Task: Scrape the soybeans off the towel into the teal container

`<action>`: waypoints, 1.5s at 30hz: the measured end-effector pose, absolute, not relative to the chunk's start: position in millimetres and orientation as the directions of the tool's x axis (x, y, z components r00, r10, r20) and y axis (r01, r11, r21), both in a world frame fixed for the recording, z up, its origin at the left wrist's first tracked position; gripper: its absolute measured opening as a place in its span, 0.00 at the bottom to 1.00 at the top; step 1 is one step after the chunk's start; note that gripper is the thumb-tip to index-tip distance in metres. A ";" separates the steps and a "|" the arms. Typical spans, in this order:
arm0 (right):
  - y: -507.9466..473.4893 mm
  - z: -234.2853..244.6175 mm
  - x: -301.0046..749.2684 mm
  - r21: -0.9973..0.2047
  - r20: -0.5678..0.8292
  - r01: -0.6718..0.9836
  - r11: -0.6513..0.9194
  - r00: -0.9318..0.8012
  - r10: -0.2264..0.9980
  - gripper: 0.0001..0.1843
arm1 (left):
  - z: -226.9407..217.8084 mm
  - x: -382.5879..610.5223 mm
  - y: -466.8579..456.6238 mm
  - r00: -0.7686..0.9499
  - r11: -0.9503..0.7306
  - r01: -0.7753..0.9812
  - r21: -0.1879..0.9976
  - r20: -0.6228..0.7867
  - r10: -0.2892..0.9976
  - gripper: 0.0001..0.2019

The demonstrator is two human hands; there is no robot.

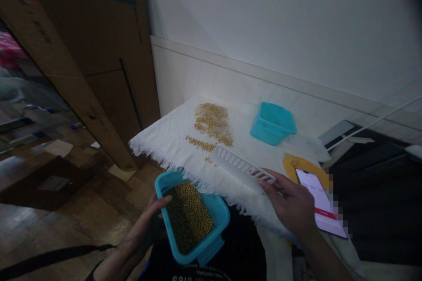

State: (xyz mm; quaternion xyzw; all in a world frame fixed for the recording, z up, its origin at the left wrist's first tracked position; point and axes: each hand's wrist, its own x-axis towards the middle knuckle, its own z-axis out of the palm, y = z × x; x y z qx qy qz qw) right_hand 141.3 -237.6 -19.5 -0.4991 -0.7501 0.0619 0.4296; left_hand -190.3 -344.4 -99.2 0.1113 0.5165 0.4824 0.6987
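My left hand [145, 228] grips the near-left side of a turquoise plastic tub [216, 210] full of yellow beans, held just below the front edge of a white fringed cloth [171, 140]. My right hand [290, 204] is closed on the near end of a white slotted plastic scraper [240, 164] that lies slanted on the cloth. Beyond the scraper's far end, a loose pile of the same beans [212, 123] is spread on the cloth.
A second, empty turquoise tub [273, 123] stands at the back right of the cloth. A lit phone [321, 202] lies on a yellow mat [296, 164] right of my hand. Tall cardboard boxes [99, 52] stand left; a tiled wall runs behind.
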 end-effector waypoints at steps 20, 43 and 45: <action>-238.7 -15.7 139.4 -0.471 0.526 0.696 0.542 -0.272 0.806 0.14 | -99.5 -188.1 -343.0 -0.022 0.467 -0.576 0.671 -0.583 0.812 0.49; -262.0 -32.4 111.7 -0.383 0.607 0.715 0.585 -0.283 0.743 0.19 | -100.6 -190.4 -341.5 -0.056 0.464 -0.565 0.682 -0.593 0.803 0.47; -253.6 -31.5 114.6 -0.387 0.627 0.737 0.554 -0.231 0.744 0.20 | -102.5 -192.8 -341.0 -0.062 0.482 -0.553 0.680 -0.610 0.790 0.49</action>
